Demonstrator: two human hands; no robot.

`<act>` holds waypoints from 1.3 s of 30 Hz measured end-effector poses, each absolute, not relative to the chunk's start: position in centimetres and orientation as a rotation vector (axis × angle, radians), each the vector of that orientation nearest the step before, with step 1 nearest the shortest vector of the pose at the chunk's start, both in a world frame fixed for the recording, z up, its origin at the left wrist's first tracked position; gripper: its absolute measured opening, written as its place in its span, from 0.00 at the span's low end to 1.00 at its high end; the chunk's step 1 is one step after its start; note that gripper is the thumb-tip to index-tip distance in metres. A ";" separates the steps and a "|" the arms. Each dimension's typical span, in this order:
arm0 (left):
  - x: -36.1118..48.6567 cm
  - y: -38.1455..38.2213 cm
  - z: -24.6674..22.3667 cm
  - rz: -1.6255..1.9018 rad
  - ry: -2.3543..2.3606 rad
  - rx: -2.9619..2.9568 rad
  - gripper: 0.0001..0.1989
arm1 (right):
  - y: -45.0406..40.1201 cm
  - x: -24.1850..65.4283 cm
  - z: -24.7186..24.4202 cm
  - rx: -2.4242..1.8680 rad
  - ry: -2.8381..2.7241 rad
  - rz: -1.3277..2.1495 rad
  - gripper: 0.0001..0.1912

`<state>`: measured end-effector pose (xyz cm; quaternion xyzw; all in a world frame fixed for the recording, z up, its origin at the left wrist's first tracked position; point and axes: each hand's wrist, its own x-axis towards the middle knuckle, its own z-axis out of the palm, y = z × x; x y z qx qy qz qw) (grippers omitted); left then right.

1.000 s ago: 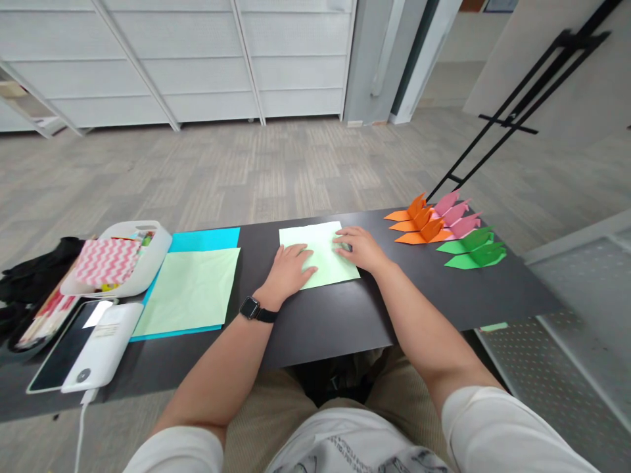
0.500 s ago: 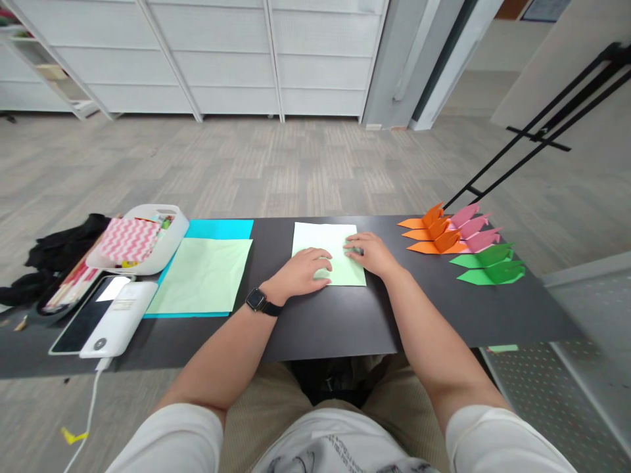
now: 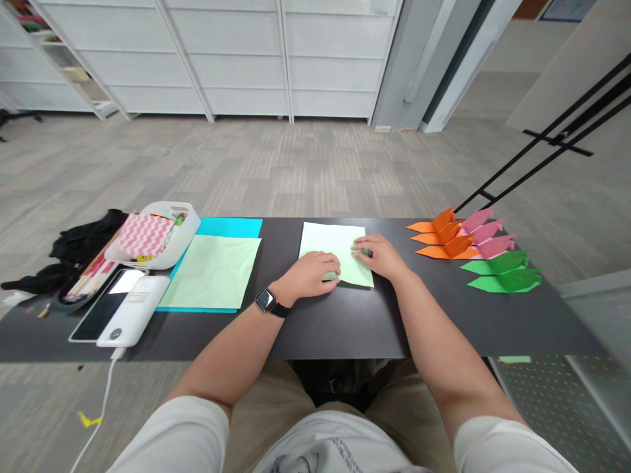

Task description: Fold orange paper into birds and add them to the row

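A pale green sheet of paper (image 3: 332,238) lies on the dark table in front of me, its near edge slightly raised. My left hand (image 3: 315,272), with a watch on the wrist, is at the sheet's lower left, thumb and fingers bent around its near edge. On the sheet's right side rests my right hand (image 3: 382,255), fingers spread over the paper. Left of my hands, a larger pale green sheet (image 3: 211,272) covers part of some blue paper (image 3: 231,227).
Folded paper birds in orange (image 3: 446,240), pink (image 3: 488,230) and green (image 3: 507,272) stand in rows at the right. A white basket (image 3: 182,243), black cloth (image 3: 89,236), phone (image 3: 98,312) and white power bank (image 3: 133,312) sit at the left.
The view has shifted, so the table items appear further right. The sheet's near edge has lifted a little by my left hand. My right hand stays on its right side.
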<state>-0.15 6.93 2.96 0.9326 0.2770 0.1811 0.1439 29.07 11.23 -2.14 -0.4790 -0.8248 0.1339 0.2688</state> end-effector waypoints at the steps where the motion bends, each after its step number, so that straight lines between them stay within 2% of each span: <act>1: -0.2 6.9 3.0 0.540 0.826 2.700 0.07 | 11.2 29.0 -2.0 -1.292 -2.221 0.372 0.11; 3: -0.3 6.9 3.1 0.583 0.899 2.718 0.07 | 11.1 28.9 -1.7 -1.295 -2.202 0.417 0.15; 8: -0.6 7.0 3.3 0.721 1.144 2.704 0.07 | 10.7 29.3 -0.7 -1.266 -2.050 0.618 0.37; 12: -1.0 7.3 3.7 0.854 1.356 2.653 0.07 | 10.2 29.9 0.4 -1.075 -2.060 0.650 0.43; 15: -1.2 7.4 4.0 0.911 1.507 2.594 0.08 | 9.9 29.4 1.0 -1.031 -2.140 0.585 0.37; 19: -1.2 7.2 4.4 0.904 1.438 2.593 0.10 | 9.8 28.5 1.0 -1.185 -2.134 0.386 0.13; 20: -1.3 7.1 4.5 0.916 1.425 2.582 0.10 | 9.8 28.5 1.0 -1.221 -2.113 0.360 0.10; 24: -2.4 7.6 4.5 1.131 1.543 2.360 0.12 | 10.2 29.5 1.0 -1.317 -1.955 0.327 0.11; 27: -3.4 8.7 3.7 1.309 1.610 2.099 0.22 | 10.6 30.6 1.0 -1.325 -1.825 0.319 0.10; 29: -3.7 9.4 3.0 1.300 1.623 2.064 0.29 | 10.9 31.1 1.0 -1.327 -1.761 0.326 0.10; 31: -3.6 9.7 2.6 1.232 1.594 2.163 0.32 | 11.0 31.4 1.0 -1.323 -1.730 0.354 0.11; 33: -3.4 9.6 2.5 1.153 1.537 2.283 0.29 | 11.1 31.4 1.0 -1.308 -1.727 0.394 0.11; 39: -3.3 9.5 2.5 1.006 1.487 2.418 0.13 | 10.8 31.3 1.2 -1.228 -1.778 0.482 0.11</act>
